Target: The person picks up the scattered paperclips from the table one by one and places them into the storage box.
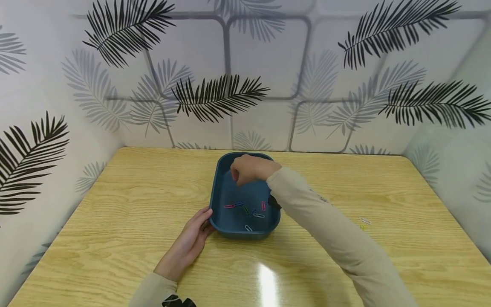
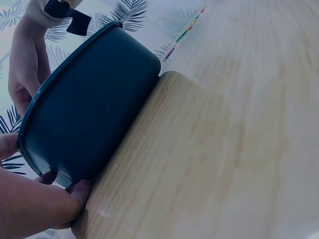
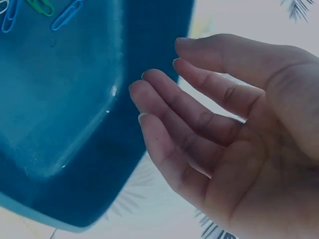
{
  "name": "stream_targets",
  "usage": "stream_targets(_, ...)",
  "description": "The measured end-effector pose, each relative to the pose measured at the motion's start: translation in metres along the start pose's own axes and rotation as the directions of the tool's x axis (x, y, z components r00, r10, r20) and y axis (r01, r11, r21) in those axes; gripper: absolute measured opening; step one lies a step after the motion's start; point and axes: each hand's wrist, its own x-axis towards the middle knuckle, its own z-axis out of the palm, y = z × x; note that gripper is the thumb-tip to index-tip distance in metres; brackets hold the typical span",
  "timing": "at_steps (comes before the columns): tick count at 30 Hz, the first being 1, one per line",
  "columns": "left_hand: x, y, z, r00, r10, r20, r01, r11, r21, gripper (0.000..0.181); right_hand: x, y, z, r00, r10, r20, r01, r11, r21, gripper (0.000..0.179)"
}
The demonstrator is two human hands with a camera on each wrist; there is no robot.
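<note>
A dark blue plastic bin point(image 1: 245, 235) stands on the table with several colored paper clips in its near half, among them a pink paper clip point(image 1: 229, 206) and a green paper clip point(image 3: 41, 7). My left hand point(image 1: 193, 234) grips the bin's near left corner, thumb at the rim and fingers low against the wall. Over the bin's far part hovers my right hand point(image 1: 249, 169). Its fingers point(image 3: 172, 139) are loosely bent, with thumb and index tips close together and nothing visible between them.
Right of the bin on the wooden table point(image 1: 153, 179) lie a white paper clip point(image 1: 365, 220) and a yellow paper clip point(image 1: 362, 227). More clips point(image 1: 320, 196) show partly behind the right sleeve point(image 1: 326, 221). A leaf-patterned backdrop point(image 1: 261, 123) rises behind the table.
</note>
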Motion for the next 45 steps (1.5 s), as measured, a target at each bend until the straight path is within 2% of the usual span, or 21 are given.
stream_targets(6, 0.000, 0.001, 0.000, 1.000, -0.005, 0.012, 0.005, 1.000, 0.015, 0.048, -0.017, 0.019, -0.009, 0.993, -0.065, -0.102, 0.074, 0.993, 0.089, 0.019)
stream_targets(11, 0.000, 0.002, 0.000, 1.000, -0.005, 0.006, 0.005, 1.000, 0.013, 0.048, -0.034, 0.037, -0.015, 0.972, -0.061, -0.228, 0.101, 0.980, 0.170, 0.014)
stream_targets(15, 0.001, 0.003, 0.000, 1.000, -0.007, 0.006, 0.007, 1.000, 0.016, 0.048, -0.047, 0.051, -0.015, 0.943, -0.014, -0.333, 0.114, 0.952, 0.283, 0.011)
stream_targets(21, 0.001, 0.005, 0.000, 1.000, -0.008, 0.009, 0.008, 1.000, 0.018, 0.049, -0.067, 0.068, -0.005, 0.894, 0.115, -0.434, 0.108, 0.884, 0.455, 0.013)
stream_targets(29, 0.000, 0.005, -0.001, 1.000, -0.006, 0.014, 0.006, 1.000, 0.022, 0.049, -0.082, 0.080, 0.022, 0.845, 0.241, -0.478, 0.122, 0.783, 0.610, 0.016)
stream_targets(37, 0.000, 0.003, -0.001, 1.000, -0.022, 0.011, 0.022, 1.000, 0.019, 0.050, -0.087, 0.084, 0.046, 0.811, 0.305, -0.499, 0.123, 0.746, 0.655, 0.019)
stream_targets(45, -0.001, 0.002, -0.002, 1.000, -0.015, 0.010, 0.015, 1.000, 0.024, 0.051, -0.092, 0.090, 0.064, 0.802, 0.321, -0.504, 0.135, 0.724, 0.677, 0.021)
